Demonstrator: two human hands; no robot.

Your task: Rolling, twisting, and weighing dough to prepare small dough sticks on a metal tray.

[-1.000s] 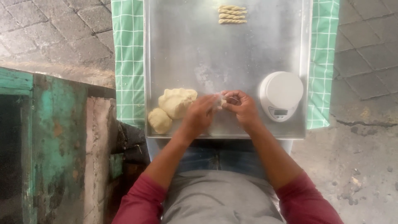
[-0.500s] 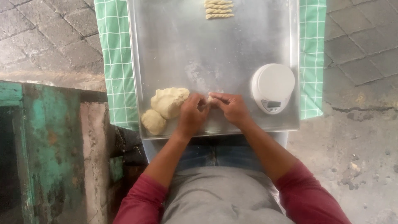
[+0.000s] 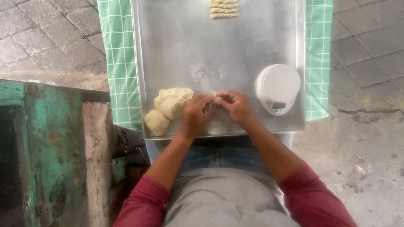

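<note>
My left hand [image 3: 196, 114] and my right hand [image 3: 235, 105] meet over the near part of a metal tray [image 3: 202, 50], fingers pinched together on a small piece of dough [image 3: 215, 96] that is mostly hidden between them. Just left of my left hand lies a large lump of pale dough [image 3: 171, 102], with a smaller ball of dough [image 3: 156, 122] in front of it near the tray's near left corner. Several twisted dough sticks [image 3: 224, 9] lie in a row at the tray's far edge.
A round white kitchen scale [image 3: 278, 88] stands on the tray to the right of my right hand. A green checked cloth [image 3: 119, 63] hangs out from under the tray on both sides. A worn green wooden structure [image 3: 38, 147] stands at the left, and stone paving surrounds the tray.
The view has shifted a little, so the tray sits higher and further left in the frame. My hands stay together in the same place on the tray, still working the small piece of dough.
</note>
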